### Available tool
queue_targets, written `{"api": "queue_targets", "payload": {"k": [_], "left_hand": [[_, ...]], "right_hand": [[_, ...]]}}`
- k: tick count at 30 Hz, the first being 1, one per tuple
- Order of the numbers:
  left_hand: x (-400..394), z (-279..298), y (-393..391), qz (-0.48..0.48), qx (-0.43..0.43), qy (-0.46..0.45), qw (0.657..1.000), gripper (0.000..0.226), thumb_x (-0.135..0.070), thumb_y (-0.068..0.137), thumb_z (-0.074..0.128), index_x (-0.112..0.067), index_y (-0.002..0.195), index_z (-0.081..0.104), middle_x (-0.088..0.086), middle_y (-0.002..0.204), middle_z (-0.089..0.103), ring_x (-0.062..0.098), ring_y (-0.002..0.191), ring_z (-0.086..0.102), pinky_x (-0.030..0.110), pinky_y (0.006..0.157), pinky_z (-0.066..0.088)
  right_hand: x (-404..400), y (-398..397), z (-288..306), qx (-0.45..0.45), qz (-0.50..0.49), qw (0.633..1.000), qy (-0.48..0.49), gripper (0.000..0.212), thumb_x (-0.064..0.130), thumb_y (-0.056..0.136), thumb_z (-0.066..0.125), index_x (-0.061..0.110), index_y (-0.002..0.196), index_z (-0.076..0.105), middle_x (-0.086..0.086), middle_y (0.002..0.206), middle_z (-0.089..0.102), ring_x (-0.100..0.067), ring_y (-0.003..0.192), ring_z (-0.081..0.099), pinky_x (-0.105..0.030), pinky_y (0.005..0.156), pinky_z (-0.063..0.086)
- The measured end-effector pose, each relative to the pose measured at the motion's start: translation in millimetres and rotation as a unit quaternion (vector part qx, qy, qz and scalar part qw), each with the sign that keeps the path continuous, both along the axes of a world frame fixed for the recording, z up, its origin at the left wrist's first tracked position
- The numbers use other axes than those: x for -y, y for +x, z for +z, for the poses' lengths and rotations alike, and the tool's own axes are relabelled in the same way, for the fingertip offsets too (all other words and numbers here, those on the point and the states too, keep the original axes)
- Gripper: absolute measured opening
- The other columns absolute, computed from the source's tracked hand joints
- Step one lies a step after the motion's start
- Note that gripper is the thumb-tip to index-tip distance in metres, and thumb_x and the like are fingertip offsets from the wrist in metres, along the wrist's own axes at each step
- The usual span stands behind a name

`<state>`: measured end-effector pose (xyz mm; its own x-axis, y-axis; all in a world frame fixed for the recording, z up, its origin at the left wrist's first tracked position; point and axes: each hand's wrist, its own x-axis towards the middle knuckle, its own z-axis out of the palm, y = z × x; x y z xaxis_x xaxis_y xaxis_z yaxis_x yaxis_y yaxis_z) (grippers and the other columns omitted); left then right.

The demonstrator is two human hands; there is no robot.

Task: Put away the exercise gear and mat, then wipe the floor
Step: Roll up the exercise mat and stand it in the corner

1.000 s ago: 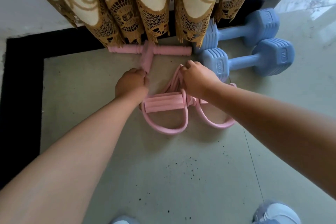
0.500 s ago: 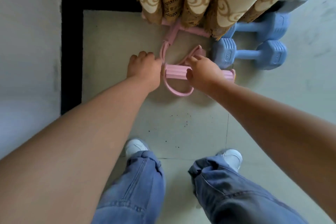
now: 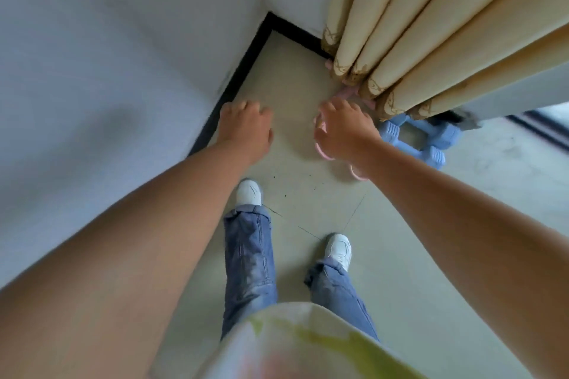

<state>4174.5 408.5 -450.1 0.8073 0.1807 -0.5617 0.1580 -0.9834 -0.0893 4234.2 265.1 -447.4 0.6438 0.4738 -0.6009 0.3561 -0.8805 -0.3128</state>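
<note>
The pink pedal resistance band (image 3: 322,153) lies on the floor by the curtain, mostly hidden behind my right hand (image 3: 345,129), with only its foot loops and a bit of handle showing. My right hand hovers above it with loosely spread fingers and holds nothing. My left hand (image 3: 246,129) hangs over bare floor to the left, fingers relaxed and holding nothing. Two blue dumbbells (image 3: 428,141) lie side by side under the curtain's edge, right of the band.
A cream curtain (image 3: 431,40) hangs down at the upper right over the band's handle. A black skirting (image 3: 243,71) edges the white walls of the corner. Dark specks (image 3: 286,191) dot the floor tiles near my white shoes (image 3: 249,192).
I have straightened up and the view has pulled back from the floor. Both hands have let go of the pink band and lifted away from it; the band stays by the curtain.
</note>
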Motion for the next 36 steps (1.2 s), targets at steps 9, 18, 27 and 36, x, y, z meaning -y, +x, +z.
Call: {"api": "queue_targets", "payload": {"k": [9,18,27,36], "left_hand": [[6.0,105.9,-187.7,0.236,0.032,0.005,0.971,0.045,-0.033,0.097,0.039,-0.008,0.134,0.040,0.011,0.140,0.042,0.028,0.133,0.036,0.039,0.110,0.027],[74.4,170.9,-455.8,0.509,0.003,0.025,0.861,0.054,-0.038,0.098,0.035,-0.008,0.143,0.028,0.014,0.153,0.024,0.030,0.143,0.021,0.040,0.116,0.018],[301.0,211.3,-715.6,0.729,-0.004,0.013,0.685,0.055,-0.043,0.096,0.037,-0.007,0.138,0.033,0.017,0.145,0.031,0.032,0.136,0.028,0.040,0.112,0.022],[448.5,234.0,-879.1,0.830,0.003,0.039,0.557,0.062,-0.044,0.095,0.041,-0.008,0.143,0.027,0.017,0.152,0.023,0.031,0.143,0.018,0.041,0.117,0.015]], "right_hand": [[-32.0,-124.4,102.0,0.009,0.272,0.962,0.014,0.054,0.034,0.096,0.039,0.012,0.143,0.026,-0.009,0.150,0.029,-0.025,0.140,0.026,-0.042,0.115,0.023],[-42.1,-343.1,149.1,-0.002,0.514,0.858,0.029,0.059,0.038,0.097,0.038,0.013,0.147,0.020,-0.006,0.155,0.023,-0.022,0.144,0.020,-0.039,0.118,0.020],[89.8,-610.1,180.0,-0.023,0.691,0.720,0.061,0.059,0.039,0.096,0.042,0.011,0.146,0.027,-0.008,0.153,0.030,-0.023,0.142,0.027,-0.036,0.117,0.023],[181.6,-808.8,205.5,-0.028,0.809,0.583,0.073,0.058,0.036,0.096,0.043,0.010,0.145,0.027,-0.007,0.152,0.031,-0.022,0.142,0.026,-0.034,0.115,0.023]]}}
